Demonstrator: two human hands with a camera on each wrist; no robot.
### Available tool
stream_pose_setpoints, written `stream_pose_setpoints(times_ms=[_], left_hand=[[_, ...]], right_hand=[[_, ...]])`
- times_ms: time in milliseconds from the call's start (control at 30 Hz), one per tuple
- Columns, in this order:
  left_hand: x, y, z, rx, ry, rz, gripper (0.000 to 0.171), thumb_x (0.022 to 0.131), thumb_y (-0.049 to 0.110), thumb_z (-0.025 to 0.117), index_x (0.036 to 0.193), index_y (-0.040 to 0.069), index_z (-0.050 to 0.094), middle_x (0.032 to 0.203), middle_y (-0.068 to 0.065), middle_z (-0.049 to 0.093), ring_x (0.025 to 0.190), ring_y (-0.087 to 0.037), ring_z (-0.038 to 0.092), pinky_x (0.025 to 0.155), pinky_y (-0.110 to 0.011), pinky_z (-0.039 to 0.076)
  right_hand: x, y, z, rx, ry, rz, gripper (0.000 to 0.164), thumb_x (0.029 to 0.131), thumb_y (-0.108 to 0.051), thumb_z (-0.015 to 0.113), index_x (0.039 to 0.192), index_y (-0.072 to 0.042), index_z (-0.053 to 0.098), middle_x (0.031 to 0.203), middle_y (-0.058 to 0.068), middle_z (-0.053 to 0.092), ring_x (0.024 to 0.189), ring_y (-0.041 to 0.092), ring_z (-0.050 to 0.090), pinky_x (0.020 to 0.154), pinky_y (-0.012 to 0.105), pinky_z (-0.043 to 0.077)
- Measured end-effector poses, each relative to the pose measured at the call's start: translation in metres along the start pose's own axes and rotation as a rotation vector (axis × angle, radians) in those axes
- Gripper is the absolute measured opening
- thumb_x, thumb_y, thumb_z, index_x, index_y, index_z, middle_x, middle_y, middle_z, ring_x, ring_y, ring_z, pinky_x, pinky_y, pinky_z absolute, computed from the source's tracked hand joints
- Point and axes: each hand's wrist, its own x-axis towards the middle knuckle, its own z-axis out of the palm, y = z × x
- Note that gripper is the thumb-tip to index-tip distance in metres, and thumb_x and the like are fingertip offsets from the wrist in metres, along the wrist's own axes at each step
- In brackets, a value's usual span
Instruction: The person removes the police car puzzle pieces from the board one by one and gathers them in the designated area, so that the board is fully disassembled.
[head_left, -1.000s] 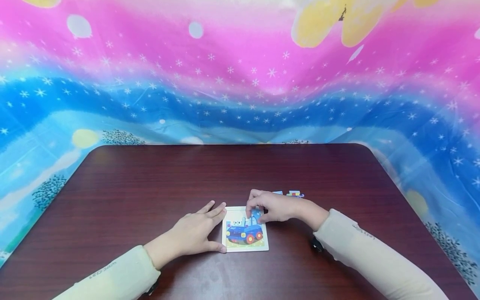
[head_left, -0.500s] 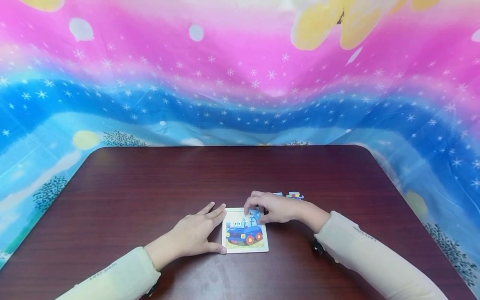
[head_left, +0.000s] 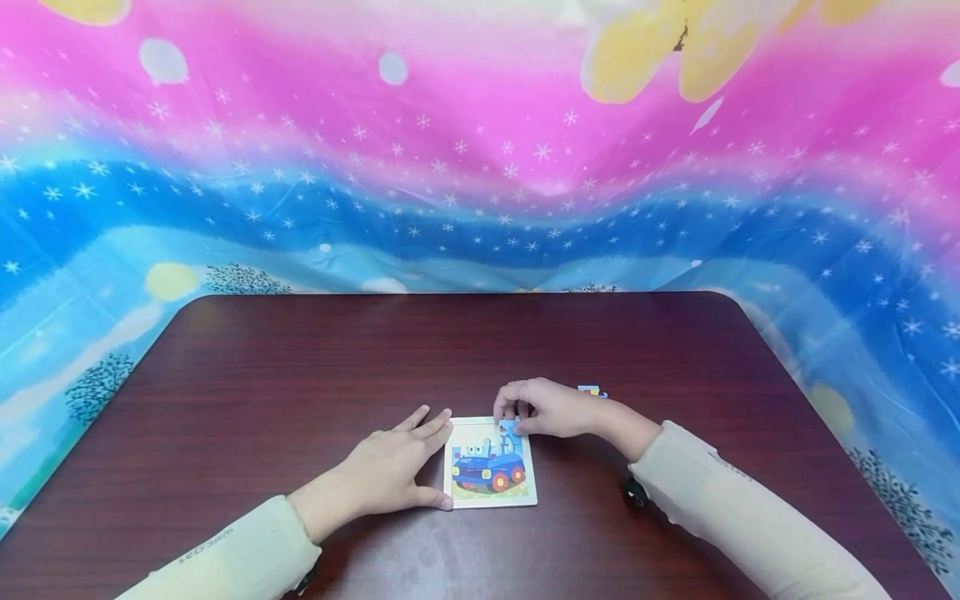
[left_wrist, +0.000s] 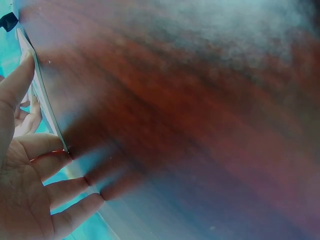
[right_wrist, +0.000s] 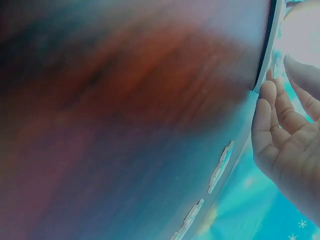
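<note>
Puzzle tray (head_left: 495, 502): shallow and square, with a pale cream rim; it lies flat on the counter (head_left: 300, 358), between the left and right edges and well apart from the far edge.
Truck picture (head_left: 487, 471): a blue cartoon vehicle with white eyes and red wheels, inside the tray; pale bare tray floor shows beyond it, toward the counter's far left corner.
Left hand (head_left: 386, 471): released, its fingers straight and spread; the thumb and fingertips touch the tray's left side.
Right hand (head_left: 551, 408): its bent fingers come down at the tray corner closest to the counter's far right corner; whether they pinch anything, I cannot tell.
Blue corner piece (head_left: 510, 427): in the tray, just beside the right thumb and partly covered.
Loose piece (head_left: 589, 391): small and flat, in blue, red and yellow, partly hidden behind the right hand on the side toward the far right corner.
Right wrist view: two thin, pale-edged pieces (right_wrist: 221, 167) lie flat on the counter, near one another.
Counter: dark reddish-brown wood grain, with rounded far corners.
Sleeves (head_left: 720, 492): pale cream, with dark lettering.
Backdrop (head_left: 480, 167): pink and blue cloth with white snowflakes, beyond the far edge.
</note>
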Motion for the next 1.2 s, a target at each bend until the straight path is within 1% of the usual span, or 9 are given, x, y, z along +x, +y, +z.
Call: stream_pose_setpoints(times_ms=[200,567,867,1200], left_hand=[[0.000,-0.001,0.001,-0.003,0.002,0.002,0.099,0.076,0.068,0.072,0.149,0.008,0.045,0.160,-0.004,0.038,0.149,-0.033,0.033,0.089,-0.056,0.054],[0.000,-0.001,0.001,-0.004,-0.007,-0.002,0.100,0.075,0.069,0.071,0.149,0.008,0.045,0.160,-0.004,0.038,0.149,-0.033,0.032,0.091,-0.057,0.053],[0.000,-0.001,0.002,0.005,0.000,-0.006,0.100,0.075,0.070,0.072,0.149,0.008,0.045,0.160,-0.004,0.038,0.149,-0.032,0.033,0.090,-0.057,0.053],[0.001,-0.001,0.001,0.017,0.003,-0.007,0.100,0.074,0.070,0.072,0.149,0.009,0.046,0.160,-0.003,0.039,0.149,-0.032,0.034,0.090,-0.057,0.054]], right_hand=[[0.004,0.000,-0.001,0.020,-0.005,-0.004,0.016,0.093,-0.002,0.065,0.104,-0.014,0.067,0.090,-0.002,0.063,0.082,0.009,0.055,0.075,0.025,0.051],[0.009,-0.007,-0.003,0.035,-0.018,-0.025,0.016,0.094,-0.001,0.064,0.104,-0.012,0.070,0.092,0.001,0.066,0.086,0.008,0.058,0.080,0.025,0.053],[0.006,-0.006,-0.005,0.057,0.011,-0.012,0.015,0.093,-0.002,0.065,0.104,-0.012,0.071,0.090,0.000,0.065,0.083,0.010,0.058,0.073,0.024,0.052],[0.002,-0.006,-0.013,0.095,0.047,-0.003,0.016,0.093,-0.001,0.065,0.106,-0.008,0.071,0.090,0.001,0.065,0.085,0.013,0.058,0.076,0.026,0.053]])
